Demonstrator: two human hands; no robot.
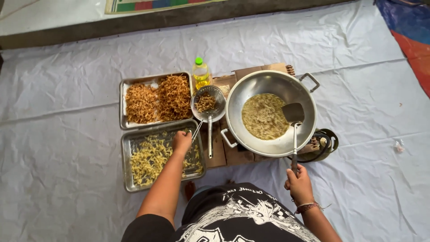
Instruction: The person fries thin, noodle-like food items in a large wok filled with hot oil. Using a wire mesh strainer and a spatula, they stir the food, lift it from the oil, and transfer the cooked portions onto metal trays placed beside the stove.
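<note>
Gripping a pair of thin metal tongs (195, 131), the fingers of the left hand (181, 141) are curled shut over the near tray (127, 166), a dented steel pan strewn with pale, stringy raw strips (150, 160). The right hand (298, 183) is clenched on the long handle of a flat steel spatula (293, 113), whose blade rests in the wok (268, 85), a wide shiny bowl where yellowish strips (263, 116) fry in oil. With both hands busy, a nudge on that handle might tip the wok off its low burner (323, 143) or splash hot oil onto the thin, crinkled plastic sheet (67, 89). Beyond sit a wire skimmer (208, 104), a tray of crisp brown fried strips (156, 99) and an oil bottle (200, 73).
</note>
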